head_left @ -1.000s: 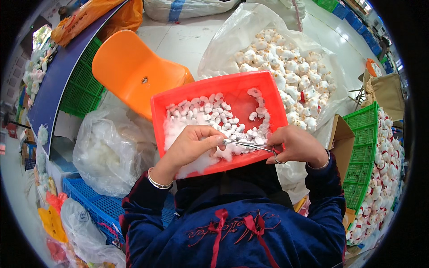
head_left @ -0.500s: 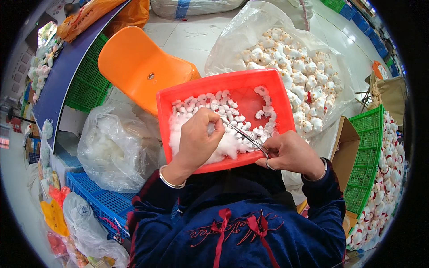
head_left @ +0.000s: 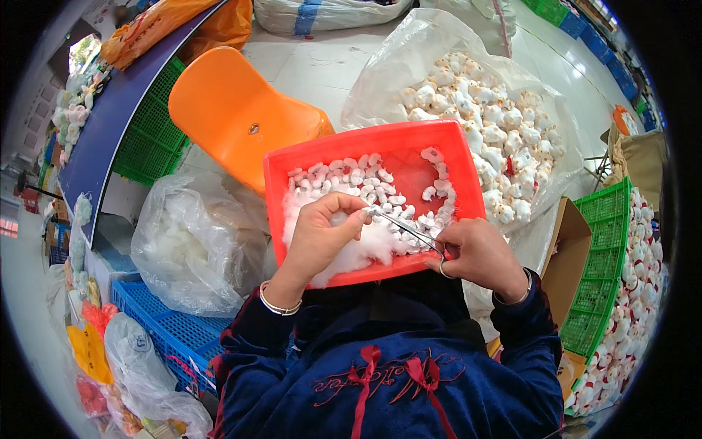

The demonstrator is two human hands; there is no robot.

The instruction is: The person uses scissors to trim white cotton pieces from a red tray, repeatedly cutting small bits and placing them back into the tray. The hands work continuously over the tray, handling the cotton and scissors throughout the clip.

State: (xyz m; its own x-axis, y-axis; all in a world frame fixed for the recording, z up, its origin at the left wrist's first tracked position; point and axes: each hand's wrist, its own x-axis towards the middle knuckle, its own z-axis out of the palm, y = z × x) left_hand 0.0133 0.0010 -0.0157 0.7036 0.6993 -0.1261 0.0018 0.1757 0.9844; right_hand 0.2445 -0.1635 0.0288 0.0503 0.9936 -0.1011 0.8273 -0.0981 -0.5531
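My right hand (head_left: 479,256) is closed around the ring handles of long, thin metal forceps (head_left: 418,235). Their tip reaches left to a small white fabric piece (head_left: 371,212), which my left hand (head_left: 319,238) pinches between thumb and fingers. Both hands are above a red plastic tray (head_left: 365,134) at my lap. Inside the tray, loose white stuffing (head_left: 369,245) lies in the near left part, under my left hand. Several small, curved white plush pieces (head_left: 351,170) are spread along the far side and the right side.
An orange chair (head_left: 227,110) stands beyond the tray to the left. A clear bag of stuffing (head_left: 186,241) sits left, above a blue crate (head_left: 164,318). At the far right lies an open bag of white plush parts (head_left: 504,139). A green crate (head_left: 603,271) and cardboard box (head_left: 570,241) stand right.
My left fingers have shifted slightly, and the small white piece now shows at the forceps tip. The whole view has moved a little; my right hand keeps its grip.
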